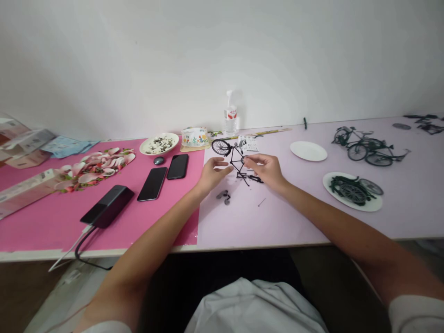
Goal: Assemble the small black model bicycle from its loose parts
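Observation:
A small black model bicycle (237, 161), with one spoked wheel (221, 147) at its upper left, is between my hands. My right hand (268, 170) is closed, thumb and forefinger pinching at the bicycle's middle, by a small round part. Just left of the frame is my left hand (212, 175), its fingers curved and apart, the thumb tip close to the frame. Whether that thumb touches it is unclear. Below the bicycle lie small dark parts (225, 197) and a thin pin (262, 202).
Other model bicycles (371, 147) lie at right, near a plate of bicycle parts (379, 203) and a white plate (308, 151). Left are two phones (151, 184), a black power bank (107, 206), a bowl (143, 147) and pink petal-like pieces (99, 167). A bottle (230, 114) stands by the wall.

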Demonstrator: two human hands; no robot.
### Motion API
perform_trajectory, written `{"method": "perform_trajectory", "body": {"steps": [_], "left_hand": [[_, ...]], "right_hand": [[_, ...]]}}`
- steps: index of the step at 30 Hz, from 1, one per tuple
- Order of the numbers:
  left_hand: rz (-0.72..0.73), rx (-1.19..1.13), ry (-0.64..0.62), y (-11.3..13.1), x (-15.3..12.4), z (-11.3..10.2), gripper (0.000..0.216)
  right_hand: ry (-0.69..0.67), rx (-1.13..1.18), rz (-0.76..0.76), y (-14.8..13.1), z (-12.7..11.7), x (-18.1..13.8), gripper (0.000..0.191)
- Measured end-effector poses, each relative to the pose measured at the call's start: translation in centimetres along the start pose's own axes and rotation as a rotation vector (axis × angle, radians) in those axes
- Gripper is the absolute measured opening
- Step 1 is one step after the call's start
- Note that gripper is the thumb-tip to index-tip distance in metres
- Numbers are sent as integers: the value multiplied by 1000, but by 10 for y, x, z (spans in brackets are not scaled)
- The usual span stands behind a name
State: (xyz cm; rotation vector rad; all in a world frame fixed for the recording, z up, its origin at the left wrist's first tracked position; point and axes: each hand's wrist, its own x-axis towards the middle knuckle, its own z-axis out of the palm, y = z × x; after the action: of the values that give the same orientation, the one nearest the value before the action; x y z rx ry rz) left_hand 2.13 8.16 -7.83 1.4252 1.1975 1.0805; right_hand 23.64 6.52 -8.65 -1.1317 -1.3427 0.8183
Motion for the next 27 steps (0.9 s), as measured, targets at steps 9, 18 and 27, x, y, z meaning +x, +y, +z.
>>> {"method": "perform_trajectory", "body": {"steps": [9, 18, 27], "left_hand": [[239, -217, 85, -3, 13, -5, 64], [127, -350, -69, 0, 12, -15, 40], [-3, -570, -276, 4, 12, -19, 41]], "right_hand": [[-133, 55, 36, 7, 1, -1, 45], [-182, 46, 83, -3, 2, -4, 50], [-250, 6, 99, -3, 2, -5, 50]]}}
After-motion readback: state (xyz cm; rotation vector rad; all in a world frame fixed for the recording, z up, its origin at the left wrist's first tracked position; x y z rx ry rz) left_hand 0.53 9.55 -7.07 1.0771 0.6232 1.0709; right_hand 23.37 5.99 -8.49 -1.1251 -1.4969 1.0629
